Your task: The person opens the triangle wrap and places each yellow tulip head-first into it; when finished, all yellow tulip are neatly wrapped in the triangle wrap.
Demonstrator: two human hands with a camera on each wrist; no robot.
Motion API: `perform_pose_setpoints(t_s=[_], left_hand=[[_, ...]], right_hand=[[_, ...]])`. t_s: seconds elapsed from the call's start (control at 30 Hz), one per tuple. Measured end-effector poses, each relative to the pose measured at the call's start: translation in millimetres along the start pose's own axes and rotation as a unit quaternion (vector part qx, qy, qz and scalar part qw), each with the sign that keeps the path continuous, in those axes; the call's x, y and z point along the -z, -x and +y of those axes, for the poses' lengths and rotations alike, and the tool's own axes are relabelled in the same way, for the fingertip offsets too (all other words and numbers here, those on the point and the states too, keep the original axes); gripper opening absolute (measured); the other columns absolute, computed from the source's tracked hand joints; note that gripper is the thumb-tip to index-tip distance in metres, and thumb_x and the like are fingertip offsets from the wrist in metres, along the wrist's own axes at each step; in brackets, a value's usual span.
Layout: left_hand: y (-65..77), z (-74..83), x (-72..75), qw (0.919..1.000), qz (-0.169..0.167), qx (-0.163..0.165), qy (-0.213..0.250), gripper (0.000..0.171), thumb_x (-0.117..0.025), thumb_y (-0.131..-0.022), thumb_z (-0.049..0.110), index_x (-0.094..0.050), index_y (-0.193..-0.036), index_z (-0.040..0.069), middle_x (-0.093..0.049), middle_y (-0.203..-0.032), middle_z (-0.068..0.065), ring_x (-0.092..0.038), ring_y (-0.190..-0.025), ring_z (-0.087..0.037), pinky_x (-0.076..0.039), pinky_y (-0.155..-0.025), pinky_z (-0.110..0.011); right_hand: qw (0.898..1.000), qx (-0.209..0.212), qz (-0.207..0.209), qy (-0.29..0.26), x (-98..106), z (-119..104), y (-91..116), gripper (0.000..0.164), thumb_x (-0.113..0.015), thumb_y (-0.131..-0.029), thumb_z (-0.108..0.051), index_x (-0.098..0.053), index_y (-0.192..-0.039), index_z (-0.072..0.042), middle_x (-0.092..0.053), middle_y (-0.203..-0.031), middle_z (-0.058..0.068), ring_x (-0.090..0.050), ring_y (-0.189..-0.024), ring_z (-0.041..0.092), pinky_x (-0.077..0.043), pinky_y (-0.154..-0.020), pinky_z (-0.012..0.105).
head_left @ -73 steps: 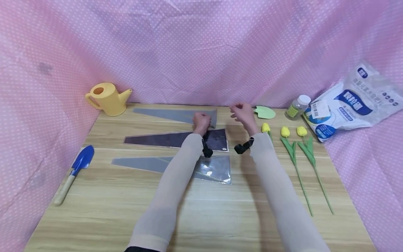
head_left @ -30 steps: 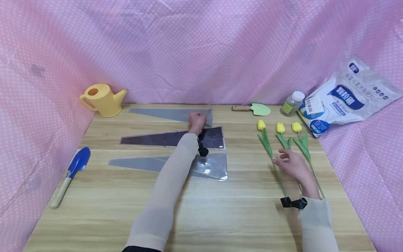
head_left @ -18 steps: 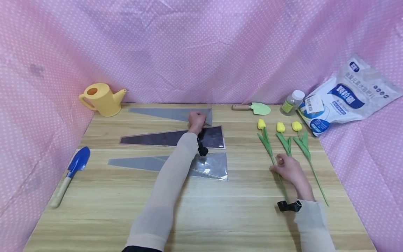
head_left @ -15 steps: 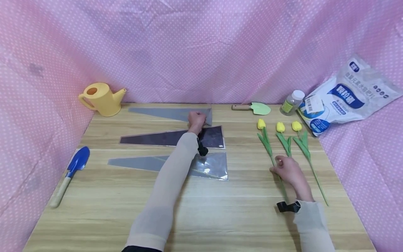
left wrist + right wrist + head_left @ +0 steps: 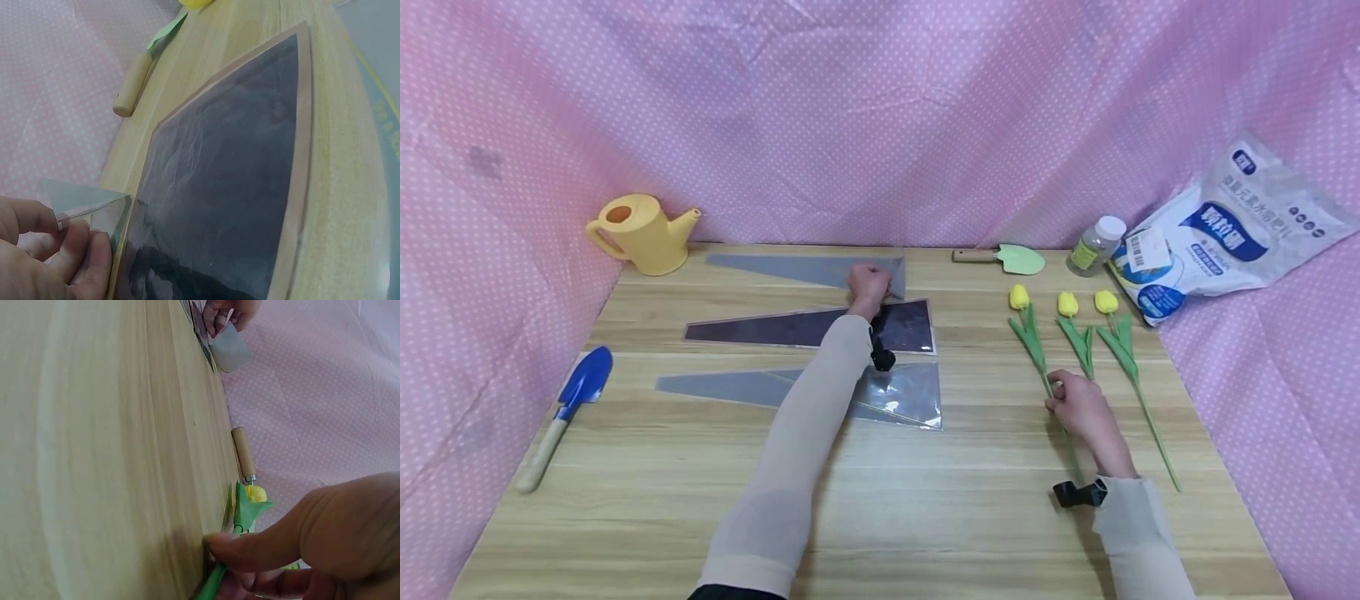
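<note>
My left hand (image 5: pixel 868 287) pinches the open edge of the far grey flower sleeve (image 5: pixel 775 266), a flat tapering plastic wrap. In the left wrist view its mouth (image 5: pixel 78 199) stands lifted at the fingertips. My right hand (image 5: pixel 1084 410) pinches the stem of the leftmost yellow tulip (image 5: pixel 1030 340) between thumb and fingers, below the leaves. The right wrist view shows the green stem (image 5: pixel 214 582) under the thumb. Two more tulips lie to its right, the middle one (image 5: pixel 1079 342) partly hidden by the right hand and the outer one (image 5: pixel 1123 350) beside it.
A black sleeve (image 5: pixel 760 331) and a clear-grey sleeve (image 5: pixel 722 387) lie nearer, under the left arm. Along the back are a yellow watering can (image 5: pixel 655 242), green trowel (image 5: pixel 1021 259), lidded bottle (image 5: pixel 1094 250) and white bag (image 5: pixel 1232 233). A blue trowel (image 5: pixel 585 379) lies left.
My right hand has come from beside the far sleeve to the tulips and taken the leftmost stem, whose bloom has shifted slightly left. My left hand keeps its hold on the sleeve.
</note>
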State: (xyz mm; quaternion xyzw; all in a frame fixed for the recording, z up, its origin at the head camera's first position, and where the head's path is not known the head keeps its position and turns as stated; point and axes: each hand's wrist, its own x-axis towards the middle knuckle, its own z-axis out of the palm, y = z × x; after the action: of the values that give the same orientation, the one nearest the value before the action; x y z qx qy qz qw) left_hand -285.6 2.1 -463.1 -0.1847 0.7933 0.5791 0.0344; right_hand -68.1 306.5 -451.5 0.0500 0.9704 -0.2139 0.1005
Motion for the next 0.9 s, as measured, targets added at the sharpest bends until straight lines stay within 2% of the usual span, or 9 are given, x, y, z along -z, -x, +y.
perform_pose_setpoints(t_s=[0.3, 0.57, 0.73, 0.9], left_hand=[[-1.2, -2.0, -0.1, 1.0000, -0.003, 0.000, 0.002, 0.012, -0.062, -0.083, 0.010, -0.071, -0.076, 0.008, -0.061, -0.061, 0.002, -0.061, -0.058, -0.018, -0.040, -0.046, -0.025], [-3.0, -1.9, -0.5, 0.9999, -0.004, 0.008, -0.007, 0.015, -0.061, -0.083, 0.010, -0.068, -0.071, 0.011, -0.061, -0.060, 0.002, -0.059, -0.058, -0.018, -0.038, -0.045, -0.026], [-4.1, -2.2, -0.8, 0.9998, -0.006, 0.011, -0.013, 0.014, -0.061, -0.083, 0.011, -0.067, -0.071, 0.011, -0.060, -0.060, 0.003, -0.059, -0.058, -0.018, -0.037, -0.044, -0.027], [-3.3, -1.4, -0.9, 0.9998, -0.006, 0.013, -0.014, 0.013, -0.061, -0.083, 0.011, -0.067, -0.072, 0.011, -0.060, -0.060, 0.003, -0.060, -0.059, -0.018, -0.038, -0.044, -0.026]], right_hand=[[1.000, 0.000, -0.002, -0.021, 1, -1, 0, 0.038, -0.063, -0.084, -0.003, -0.056, -0.120, 0.006, -0.066, -0.091, 0.019, -0.059, -0.077, 0.025, -0.047, -0.064, 0.034], [0.996, 0.011, 0.009, -0.083, 8, -5, -2, 0.040, -0.064, -0.082, -0.001, -0.056, -0.121, 0.006, -0.065, -0.090, 0.017, -0.064, -0.082, 0.026, -0.046, -0.062, 0.026], [0.989, 0.003, 0.016, -0.145, 13, -8, -3, 0.042, -0.061, -0.086, -0.002, -0.052, -0.127, 0.006, -0.063, -0.096, 0.020, -0.065, -0.082, 0.022, -0.051, -0.055, 0.025], [0.979, 0.003, 0.028, -0.200, 19, -10, -6, 0.045, -0.061, -0.089, -0.002, -0.049, -0.131, 0.007, -0.061, -0.104, 0.025, -0.059, -0.079, 0.007, -0.054, -0.056, 0.026]])
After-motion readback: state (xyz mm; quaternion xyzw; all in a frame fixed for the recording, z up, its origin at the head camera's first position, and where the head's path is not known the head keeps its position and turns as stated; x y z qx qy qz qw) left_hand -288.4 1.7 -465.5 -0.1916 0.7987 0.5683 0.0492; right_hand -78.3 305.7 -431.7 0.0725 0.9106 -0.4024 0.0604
